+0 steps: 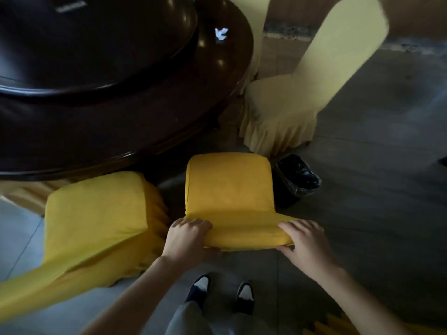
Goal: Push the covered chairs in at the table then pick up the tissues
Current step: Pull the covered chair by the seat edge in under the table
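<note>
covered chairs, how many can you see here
4: one held by both hands, one left of it, one to the right, one behind that. More may be out of view.

A restaurant banquet room: a big round dark bench [150, 122] with raised turntable [96, 44], ringed by cloth-covered chairs [229, 187].

No text, label, brand, number or sign can be read anywhere in the view. A pale, blurred streak on the dark turntable [70, 7] near the top left edge may be a reflection or a strip of lettering, but it is too smeared to tell which.
</note>
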